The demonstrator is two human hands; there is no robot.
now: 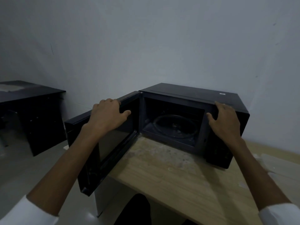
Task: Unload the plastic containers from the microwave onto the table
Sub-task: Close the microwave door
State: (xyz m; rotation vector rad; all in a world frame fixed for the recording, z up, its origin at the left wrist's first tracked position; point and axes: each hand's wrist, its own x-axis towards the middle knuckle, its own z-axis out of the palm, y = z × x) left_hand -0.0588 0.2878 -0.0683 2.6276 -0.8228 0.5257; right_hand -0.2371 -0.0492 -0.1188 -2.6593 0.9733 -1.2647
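A black microwave (191, 93) stands on a light wooden table (170, 172), its door (113, 143) swung wide to the left. Inside I see only the glass turntable (175, 127); no plastic container shows in the cavity or on the table. My left hand (107, 116) grips the top edge of the open door, thumb on its inner face. My right hand (225, 119) rests on the front top right corner of the microwave, fingers on top and thumb down the front frame.
A second black box-like appliance (32, 111) stands to the left, lower, on the grey floor. A pale wall (146, 38) rises right behind the microwave. The table's left edge lies under the open door; pale scraps (272, 172) lie at its right.
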